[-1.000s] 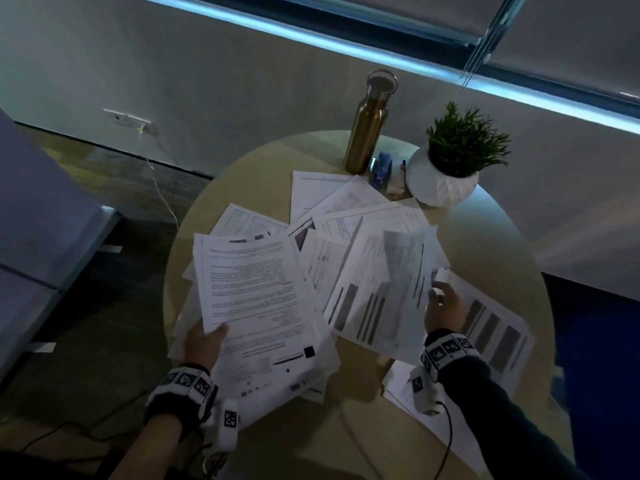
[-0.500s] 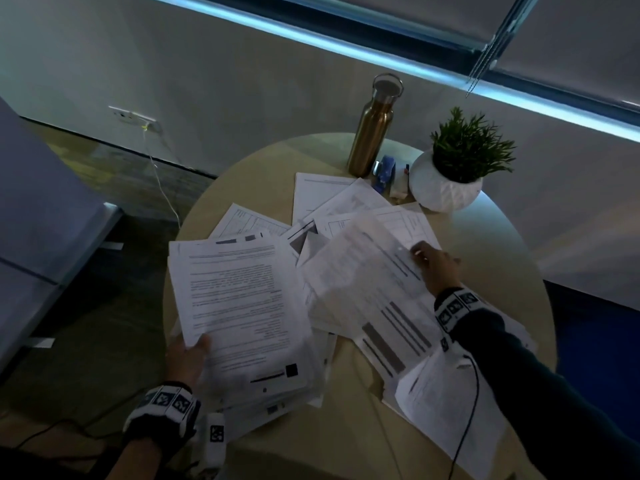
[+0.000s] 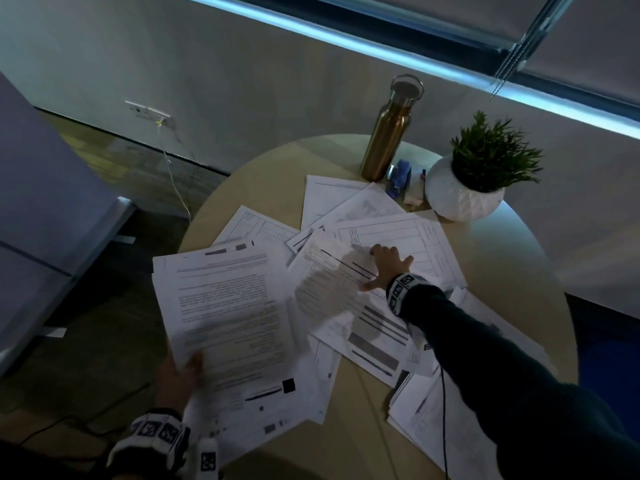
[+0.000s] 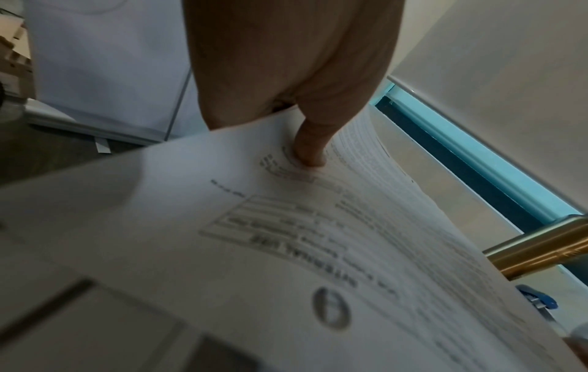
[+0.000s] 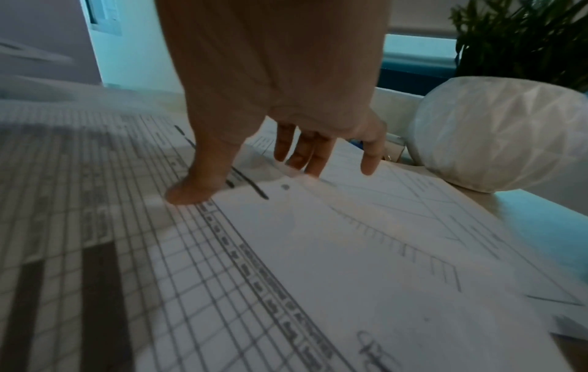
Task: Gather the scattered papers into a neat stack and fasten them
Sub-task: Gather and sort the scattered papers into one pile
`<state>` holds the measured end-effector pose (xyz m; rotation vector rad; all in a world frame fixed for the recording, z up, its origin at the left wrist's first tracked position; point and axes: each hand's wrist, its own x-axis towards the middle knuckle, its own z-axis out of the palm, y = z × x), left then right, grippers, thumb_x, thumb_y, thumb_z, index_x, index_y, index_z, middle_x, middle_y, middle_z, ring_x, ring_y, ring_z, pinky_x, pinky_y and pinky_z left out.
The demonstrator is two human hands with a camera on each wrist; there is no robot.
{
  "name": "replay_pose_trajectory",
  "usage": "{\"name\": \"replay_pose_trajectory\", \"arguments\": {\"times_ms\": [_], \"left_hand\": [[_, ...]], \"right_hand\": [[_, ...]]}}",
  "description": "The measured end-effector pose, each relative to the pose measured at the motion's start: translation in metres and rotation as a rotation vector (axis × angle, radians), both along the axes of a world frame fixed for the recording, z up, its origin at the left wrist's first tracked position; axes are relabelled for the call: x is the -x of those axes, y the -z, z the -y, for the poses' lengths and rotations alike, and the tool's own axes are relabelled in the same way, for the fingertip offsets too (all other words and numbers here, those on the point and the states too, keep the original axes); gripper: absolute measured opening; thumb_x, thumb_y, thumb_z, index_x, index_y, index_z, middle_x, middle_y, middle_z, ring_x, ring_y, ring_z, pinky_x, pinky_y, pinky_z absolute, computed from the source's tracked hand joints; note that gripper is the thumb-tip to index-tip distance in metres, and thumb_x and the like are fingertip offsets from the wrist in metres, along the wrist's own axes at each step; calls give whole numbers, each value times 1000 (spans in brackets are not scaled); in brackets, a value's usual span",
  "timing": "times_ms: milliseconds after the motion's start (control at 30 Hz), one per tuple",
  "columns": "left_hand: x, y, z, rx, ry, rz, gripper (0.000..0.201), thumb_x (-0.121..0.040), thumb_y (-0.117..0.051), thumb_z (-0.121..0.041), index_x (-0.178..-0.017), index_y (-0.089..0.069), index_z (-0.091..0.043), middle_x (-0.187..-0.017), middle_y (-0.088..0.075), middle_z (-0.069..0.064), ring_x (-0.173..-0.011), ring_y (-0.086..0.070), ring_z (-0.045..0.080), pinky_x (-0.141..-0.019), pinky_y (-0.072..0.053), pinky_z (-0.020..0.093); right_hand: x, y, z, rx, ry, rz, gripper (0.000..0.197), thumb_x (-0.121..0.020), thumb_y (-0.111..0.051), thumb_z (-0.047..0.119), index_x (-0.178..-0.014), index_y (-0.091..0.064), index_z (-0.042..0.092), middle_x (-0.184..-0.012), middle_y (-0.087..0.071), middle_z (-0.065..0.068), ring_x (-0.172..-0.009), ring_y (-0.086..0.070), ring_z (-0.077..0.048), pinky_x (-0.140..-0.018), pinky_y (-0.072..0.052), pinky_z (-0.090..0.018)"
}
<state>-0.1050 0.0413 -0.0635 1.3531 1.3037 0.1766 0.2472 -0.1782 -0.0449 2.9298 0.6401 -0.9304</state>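
Observation:
My left hand (image 3: 180, 375) grips a gathered stack of printed papers (image 3: 228, 317) by its near left corner, thumb (image 4: 310, 148) pressed on the top sheet (image 4: 286, 251). More loose papers (image 3: 367, 216) lie fanned over the round wooden table (image 3: 263, 178). My right hand (image 3: 386, 266) is spread with straight fingers (image 5: 313, 151) over a sheet with a table drawing (image 3: 408, 240), thumb (image 5: 197, 186) down on a gridded sheet (image 5: 159, 251). A blue stapler (image 3: 400, 176) sits at the back between bottle and pot.
A gold metal bottle (image 3: 389, 129) and a white pot with a green plant (image 3: 464, 192) stand at the table's far edge. Another small pile of papers (image 3: 426, 414) lies at the near right. A grey cabinet (image 3: 45, 216) stands left, with cables on the floor.
My right hand let the lifted sheet drop onto the pile and moved forward, now flat over the papers. The left hand's stack shifted slightly left and nearer.

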Motion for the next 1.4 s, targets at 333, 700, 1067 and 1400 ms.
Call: {"name": "replay_pose_trajectory", "arguments": {"times_ms": [333, 700, 1067, 1400], "left_hand": [[-22, -15, -5, 43, -8, -38, 42, -90, -59, -15, -128, -51, 1, -123, -56, 20, -115, -52, 37, -95, -41, 43], [-69, -48, 22, -19, 196, -6, 25, -91, -55, -22, -110, -59, -6, -93, -60, 6, -101, -58, 31, -77, -41, 31], [-73, -53, 32, 150, 382, 176, 13, -91, -56, -24, -103, -54, -28, -120, -62, 13, -90, -66, 22, -69, -58, 35], [-71, -49, 39, 8, 219, 185, 50, -87, -61, -22, -134, -44, -17, -126, -55, 5, -119, -51, 24, -97, -40, 38]], "right_hand": [[-2, -42, 27, -553, 515, 344, 15, -81, -65, 18, -73, -63, 5, -68, -56, -10, -69, -50, -22, -64, -36, -30], [102, -47, 27, -905, 715, -133, 14, -90, -56, 11, -81, -64, 4, -77, -64, -14, -75, -58, -20, -66, -44, -29], [163, -12, -3, -953, 648, -251, 23, -89, -54, 7, -107, -40, 8, -81, -60, -2, -70, -55, -16, -60, -47, -26], [168, -21, -10, -988, 554, -187, 19, -75, -60, -7, -72, -55, 12, -68, -60, 0, -62, -54, -6, -64, -46, -28]]}}
